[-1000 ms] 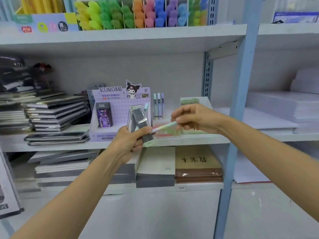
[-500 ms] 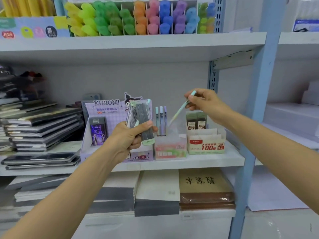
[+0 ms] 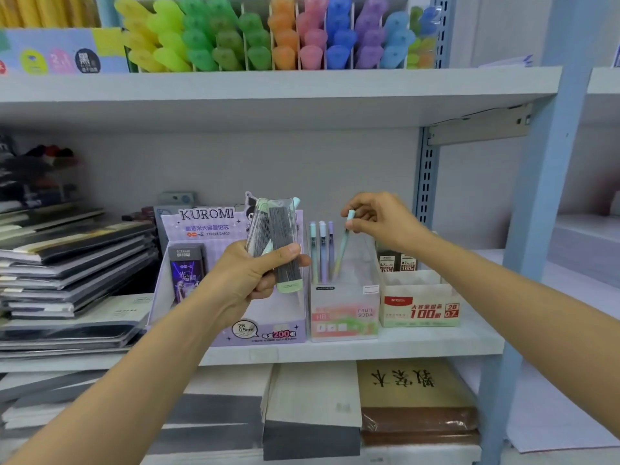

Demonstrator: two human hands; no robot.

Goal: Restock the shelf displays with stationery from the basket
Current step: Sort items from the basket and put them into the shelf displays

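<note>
Restocking partway, head view only. Right hand [image 3: 379, 223] pinches the mint top of a slim pastel gradient pen [image 3: 342, 253] between thumb and fingertips. The pen's lower end is inside the clear plastic Fruit Soda pen box [image 3: 345, 317], beside three pastel pens [image 3: 322, 250] standing there. Left hand [image 3: 248, 280] has its fingers curled round clear flat cases of dark pencil leads [image 3: 283, 243], held up in front of the purple Kuromi cardboard display [image 3: 204, 223].

My read: pen nearly placed, lead cases not yet shelved. Basket out of view, so remaining stock unknown.

Surface: white shelf board [image 3: 436, 340], with a white-and-red cardboard lead box [image 3: 419, 307] just beside the pen box and dark stacked notebooks [image 3: 67, 263] at left.

Room: shop shelving with a pale blue upright post [image 3: 536, 196] and rows of coloured highlighters [image 3: 302, 35] on the shelf above.
</note>
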